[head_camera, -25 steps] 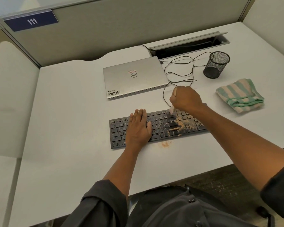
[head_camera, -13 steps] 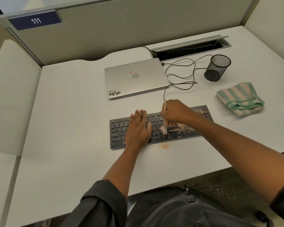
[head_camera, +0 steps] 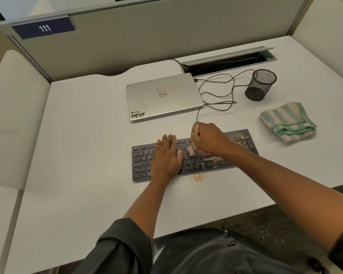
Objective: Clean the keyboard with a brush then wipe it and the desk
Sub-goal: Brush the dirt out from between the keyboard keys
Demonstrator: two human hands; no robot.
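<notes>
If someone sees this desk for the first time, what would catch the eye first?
Probably the two hands on the black keyboard in the middle: the left hand lies flat on its keys, and the right hand grips a small brush over them. Next, the tan crumbs scattered on the keyboard's right half, and the green striped cloth folded at the right of the desk.
</notes>
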